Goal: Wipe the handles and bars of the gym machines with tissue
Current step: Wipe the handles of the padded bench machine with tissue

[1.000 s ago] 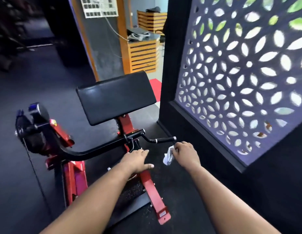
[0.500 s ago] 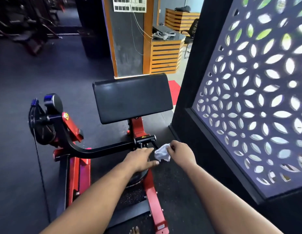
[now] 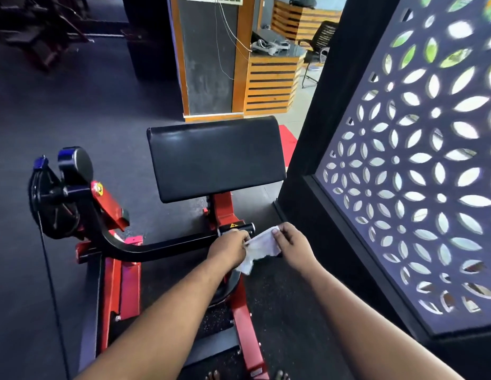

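- Right hand (image 3: 292,244): fingers curled, pinching the right edge of the white tissue (image 3: 262,246); clamped on it, not spread.
- Left hand (image 3: 229,246): fingertips gathered on the tissue's left edge, thumb side hidden; appears to pinch rather than lie flat.
- Tissue: stretched between both hands, one corner hanging loose below, just in front of the black end fitting (image 3: 236,228) of the curved black bar (image 3: 156,246) on the red curl machine (image 3: 123,275).
- Handle grip: not visible, presumably hidden behind hands and tissue; contact with it cannot be confirmed.
- Progress, as a judgement: tissue being spread or refolded, not pressed on metal; wiping at this machine at an early stage at best.
- Outstanding, as a judgement: curved bar, end fitting, any handle; likewise the dark machines (image 3: 41,31) far left across the floor (image 3: 74,111).
- Cleanliness of any surface: not determinable from this view.
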Available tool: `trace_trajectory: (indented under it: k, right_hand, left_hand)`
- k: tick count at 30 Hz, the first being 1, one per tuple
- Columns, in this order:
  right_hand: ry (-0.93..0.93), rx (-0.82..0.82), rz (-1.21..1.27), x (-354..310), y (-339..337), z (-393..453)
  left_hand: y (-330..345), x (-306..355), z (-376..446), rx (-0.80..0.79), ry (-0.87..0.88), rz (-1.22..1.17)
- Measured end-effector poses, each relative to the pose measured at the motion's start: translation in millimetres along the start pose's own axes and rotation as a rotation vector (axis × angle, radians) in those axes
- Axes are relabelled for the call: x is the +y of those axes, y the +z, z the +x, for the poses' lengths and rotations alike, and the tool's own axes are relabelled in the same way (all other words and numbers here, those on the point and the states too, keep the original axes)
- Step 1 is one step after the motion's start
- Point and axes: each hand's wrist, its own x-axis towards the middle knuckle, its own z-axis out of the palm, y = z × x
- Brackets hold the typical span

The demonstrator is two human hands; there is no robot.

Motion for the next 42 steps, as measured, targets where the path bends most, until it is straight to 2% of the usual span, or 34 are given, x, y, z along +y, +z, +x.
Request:
trace_trajectory:
  k: [2, 4, 6, 8, 9, 12, 15, 18, 20, 22, 24, 25, 27, 28, 30, 32, 37, 39, 42]
  right_hand:
    - [0.038, 0.085, 0.049, 0.8, -4.5, 6.1]
    - [0.099, 0.129, 0.019, 1.5, -10.7, 11.8]
    - [0.184, 0.109, -0.197, 2.0, -15.1, 14.1]
    - [0.086, 0.103, -0.446, 3.5, -20.8, 14.7]
    - [-0.021, 0.067, -0.463, 0.7, -24.0, 15.0]
    - [-0.273, -0.239, -0.467, -7.2, -25.1, 18.8]
    - [-0.26, -0.323, -0.535, -1.4, -25.1, 24.1]
    - [-0.227, -0.353, -0.299, -7.0, -35.6, 24.3]
    - [-0.193, -0.331, -0.177, -5.2, -38.0, 25.2]
    - [-0.106, -0.276, -0.014, -3.9, -43.4, 24.6]
    - [0.012, -0.238, 0.161, -1.1, -47.4, 27.0]
    - [0.08, -0.24, 0.243, -2.0, -48.8, 26.5]
    - [0.188, -0.257, 0.405, 0.5, -45.7, 24.4]
    - [0.224, -0.263, 0.474, 2.3, -43.0, 23.2]
    - [0.263, -0.251, 0.542, 3.7, -39.1, 22.1]
    - [0.285, -0.222, 0.556, 2.7, -38.9, 22.1]
    - [0.189, -0.227, 0.631, -10.7, -52.4, 23.3]
    - [0.103, -0.257, 0.682, -15.1, -58.5, 26.2]
    - [0.025, -0.238, 0.621, -21.7, -63.4, 31.8]
  left_hand:
    - [-2.4, -2.2, 1.4, -0.009, -0.02, -0.029]
    - [-6.3, 1.8, 3.9, -0.013, -0.005, -0.176]
    - [-11.2, 6.5, 6.1, -0.019, 0.014, -0.291]
    - [-15.2, 13.9, 11.2, -0.045, 0.045, -0.28]
    - [-18.0, 19.2, 13.7, -0.064, 0.07, -0.232]
    - [-33.2, 39.2, 18.4, -0.128, 0.143, -0.028]
    - [-50.6, 57.8, 21.9, -0.171, 0.22, 0.178]
    - [-65.3, 62.8, 25.4, -0.168, 0.235, 0.158]
    - [-71.2, 56.8, 29.8, -0.12, 0.225, -0.007]
    - [-66.8, 46.9, 29.8, 0.017, 0.193, -0.321]
    - [-49.6, 40.5, 20.5, 0.096, 0.028, -0.739]
    - [-35.3, 37.3, 15.7, 0.063, -0.083, -0.847]
    - [-8.0, 38.8, 2.5, -0.129, -0.194, -0.903]
    - [2.4, 41.7, -1.6, -0.216, -0.191, -0.956]
    - [11.5, 54.0, -4.8, -0.228, -0.146, -1.099]
    - [8.7, 65.2, -1.6, -0.144, -0.102, -1.123]
    - [-18.3, 69.3, 11.1, 0.052, 0.015, -0.958]
    - [-31.4, 73.7, 9.0, 0.057, 0.085, -0.982]
    - [-42.9, 75.8, 6.0, 0.026, 0.156, -1.003]
